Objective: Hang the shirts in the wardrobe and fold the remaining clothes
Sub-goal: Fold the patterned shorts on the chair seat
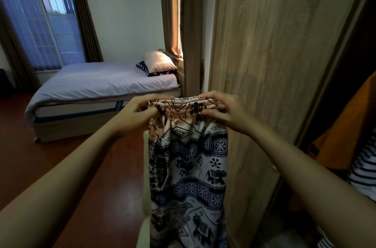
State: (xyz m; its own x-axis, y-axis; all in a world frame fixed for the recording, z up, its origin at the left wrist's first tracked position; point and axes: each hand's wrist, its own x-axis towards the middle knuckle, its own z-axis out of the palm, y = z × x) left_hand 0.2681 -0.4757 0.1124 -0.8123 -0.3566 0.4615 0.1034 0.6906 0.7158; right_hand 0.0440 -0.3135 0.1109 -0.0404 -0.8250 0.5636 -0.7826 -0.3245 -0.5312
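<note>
A pair of white trousers with a dark elephant print hangs straight down in front of me, held up by its gathered elastic waistband. My left hand pinches the waistband's left end and my right hand grips its right end. The wooden wardrobe stands just to the right, its door slid open at the far right. Inside, an orange garment and a navy-and-white striped shirt hang in the dark opening.
A white chair or basket edge shows behind the trousers at the bottom. A bed with grey sheets and pillows stands across the red-brown floor. Curtained windows are on the far wall and behind the headboard.
</note>
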